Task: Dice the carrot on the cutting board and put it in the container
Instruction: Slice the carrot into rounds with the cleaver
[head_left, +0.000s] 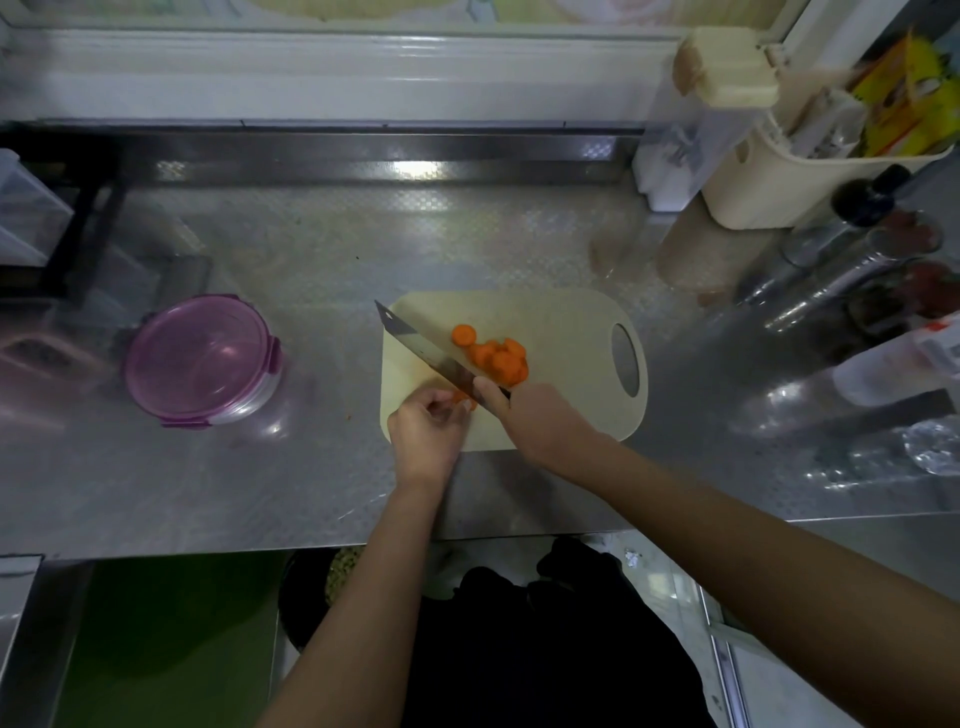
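A cream cutting board (561, 322) lies on the steel counter. Several orange carrot slices (496, 356) are heaped near its middle. My right hand (535, 415) grips the handle of a cleaver-style knife (421, 345), whose blade runs diagonally up and left across the board. My left hand (426, 428) pinches a small carrot piece (462, 400) right beside the blade at the board's front edge; my fingers hide most of that piece. A round container with a purple lid (200, 358) stands to the left of the board with the lid on.
A cream basket (779, 171) holding packets stands at the back right, with a lidded canister (727, 67) beside it. Bottles and jars (857, 260) crowd the right side. A dark rack (78, 228) is at the back left. The counter's front edge (311, 545) runs below my forearms.
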